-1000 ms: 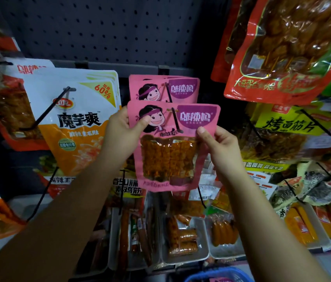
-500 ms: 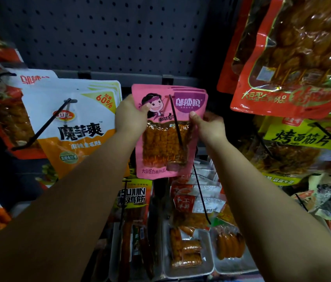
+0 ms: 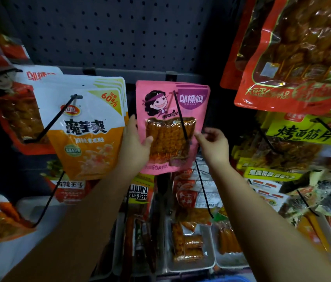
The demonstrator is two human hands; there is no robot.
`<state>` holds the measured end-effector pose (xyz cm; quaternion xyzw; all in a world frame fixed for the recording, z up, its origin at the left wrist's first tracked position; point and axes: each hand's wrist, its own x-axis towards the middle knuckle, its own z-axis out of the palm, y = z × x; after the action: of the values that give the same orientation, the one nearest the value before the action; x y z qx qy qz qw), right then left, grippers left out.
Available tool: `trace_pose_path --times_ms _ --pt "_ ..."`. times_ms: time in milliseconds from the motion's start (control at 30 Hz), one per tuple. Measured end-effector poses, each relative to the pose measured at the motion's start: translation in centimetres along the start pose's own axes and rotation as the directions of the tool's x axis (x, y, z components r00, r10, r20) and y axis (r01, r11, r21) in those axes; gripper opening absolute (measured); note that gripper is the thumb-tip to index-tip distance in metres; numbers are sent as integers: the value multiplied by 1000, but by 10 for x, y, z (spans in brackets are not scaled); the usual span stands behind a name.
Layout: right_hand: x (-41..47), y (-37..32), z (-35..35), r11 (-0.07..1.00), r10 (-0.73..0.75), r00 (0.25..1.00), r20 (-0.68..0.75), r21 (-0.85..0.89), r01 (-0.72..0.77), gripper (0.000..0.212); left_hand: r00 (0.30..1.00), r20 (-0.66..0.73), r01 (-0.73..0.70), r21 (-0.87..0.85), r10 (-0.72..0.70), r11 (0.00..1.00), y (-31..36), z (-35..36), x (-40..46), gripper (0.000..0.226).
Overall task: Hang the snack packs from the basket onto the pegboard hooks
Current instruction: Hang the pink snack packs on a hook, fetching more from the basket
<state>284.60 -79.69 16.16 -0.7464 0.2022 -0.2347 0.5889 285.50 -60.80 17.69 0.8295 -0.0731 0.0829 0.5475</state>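
We see two bare forearms, no sleeves in view. Left hand (image 3: 135, 146) & right hand (image 3: 214, 144): short, unpainted nails, w/ no rings, watch or gloves on either.

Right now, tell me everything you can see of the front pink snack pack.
The pink snack pack hangs upright on a black hook, frontmost of several alike. Glossy plastic, cartoon face, purple label, clear window showing orange-brown pieces. The left hand grips its left edge, thumb on the window; the right hand hovers by its right edge.
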Motion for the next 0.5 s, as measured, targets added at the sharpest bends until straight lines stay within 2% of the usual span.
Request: trace_pose_path --times_ms 33,100,200,300,400,500 --pt "-10 5 -3 1000 9 1000 -17 6 -9 33 1000 10 9 -27 -9 1000 -5 -2 -12 71" --pt "-34 13 -9 999 24 999 -30 35 -23 25 1000 28 -8 -70 10 998 -17 -6 -38 67" --pt "-77 25 -22 999 26 999 25 46 -27 4 992 105 -58 -107 69 993 -34 -10 -74 39" --pt "-124 44 -42 993 73 997 19 90 -74 16 975 220 -7 -145 39 989 -48 -9 -107 33" --pt "-174 73 -66 981 148 987 -55 132 -140 21 944 330 65 -169 -5 983 -68 6 -139 29" --pt "-225 112 -95 962 260 953 -158 132 -240 21 881 470 153 -169 -57 974 -89 34 -175 30"
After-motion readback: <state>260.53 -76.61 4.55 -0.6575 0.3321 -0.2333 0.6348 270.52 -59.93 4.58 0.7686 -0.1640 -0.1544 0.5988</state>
